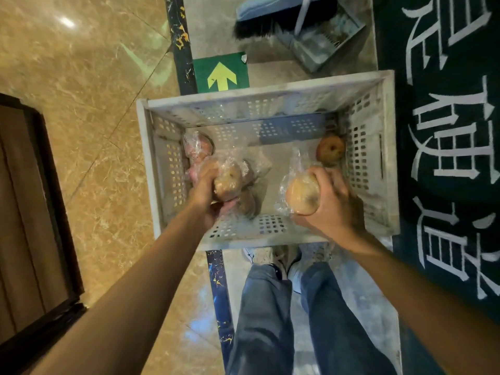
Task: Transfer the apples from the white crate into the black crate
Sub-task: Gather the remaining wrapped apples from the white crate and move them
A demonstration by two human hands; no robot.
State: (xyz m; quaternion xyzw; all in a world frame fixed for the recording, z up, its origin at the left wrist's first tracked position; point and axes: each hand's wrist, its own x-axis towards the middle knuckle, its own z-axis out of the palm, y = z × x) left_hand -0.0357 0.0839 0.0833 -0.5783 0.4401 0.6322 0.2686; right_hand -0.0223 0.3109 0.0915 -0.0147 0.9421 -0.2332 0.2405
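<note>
I've got a yellow arrow (221, 77) on a green floor sticker (205, 67), and big white Chinese characters (457, 147) on the dark mat (400, 161); I can't read them.

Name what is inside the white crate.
The white crate holds a bare apple, one bagged apple in the left hand, a second bagged apple in the right hand, and more bagged fruit at left. The left hand hides how many.

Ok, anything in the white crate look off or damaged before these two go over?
Two things. The apple in the right hand shows a dark blotch through its plastic wrap, possibly a bruise. The loose apple in the white crate's far right corner is bare, while the others visible are wrapped.
</note>
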